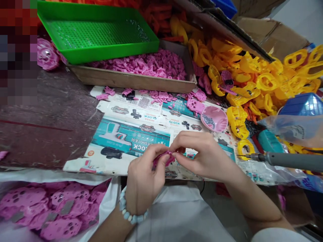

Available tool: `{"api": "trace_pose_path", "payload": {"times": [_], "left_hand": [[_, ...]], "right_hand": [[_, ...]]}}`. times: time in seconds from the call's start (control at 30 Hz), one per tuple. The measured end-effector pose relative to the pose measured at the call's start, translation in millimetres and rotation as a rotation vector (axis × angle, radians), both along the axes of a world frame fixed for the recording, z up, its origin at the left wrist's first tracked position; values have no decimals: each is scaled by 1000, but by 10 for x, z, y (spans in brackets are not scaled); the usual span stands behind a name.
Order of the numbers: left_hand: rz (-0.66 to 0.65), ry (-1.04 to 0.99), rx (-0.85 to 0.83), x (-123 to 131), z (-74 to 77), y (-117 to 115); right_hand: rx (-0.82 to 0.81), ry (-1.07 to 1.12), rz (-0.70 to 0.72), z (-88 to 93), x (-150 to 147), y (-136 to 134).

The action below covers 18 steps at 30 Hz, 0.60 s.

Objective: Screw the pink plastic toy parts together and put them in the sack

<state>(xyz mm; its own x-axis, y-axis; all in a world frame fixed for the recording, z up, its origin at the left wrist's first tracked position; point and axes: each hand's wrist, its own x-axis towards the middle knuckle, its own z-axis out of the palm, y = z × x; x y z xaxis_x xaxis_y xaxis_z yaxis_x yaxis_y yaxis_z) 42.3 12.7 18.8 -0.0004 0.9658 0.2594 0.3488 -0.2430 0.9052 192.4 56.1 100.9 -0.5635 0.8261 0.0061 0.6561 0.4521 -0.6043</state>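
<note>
Both of my hands meet over the printed sheets, pinching a small pink plastic part (163,158) between their fingertips. My left hand (145,178) wears a pale blue beaded bracelet (131,211), and my right hand (202,158) grips the part from the other side. Just beyond my right hand lies a pink plastic dish (214,119) holding dark screws. To the right, an electric screwdriver (290,160) with a grey body lies with its metal tip pointing toward my right hand, not touching it.
Printed packaging sheets (131,148) cover a dark wooden table (47,114). Behind them stand a wooden tray of small pink parts (136,65) and a green perforated tray (96,32). Yellow plastic parts (247,77) are heaped right. Pink discs (50,210) fill a white bag lower left.
</note>
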Motion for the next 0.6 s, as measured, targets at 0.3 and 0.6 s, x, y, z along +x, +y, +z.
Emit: {"api": "trace_pose_path", "payload": {"times": [0.3, 0.6], "left_hand": [[-49, -28, 106, -36, -15, -25], [4, -342, -131, -128, -71, -48]], "right_hand": [[-30, -124, -41, 91, -65, -124], [179, -127, -31, -222, -442, 760]]}}
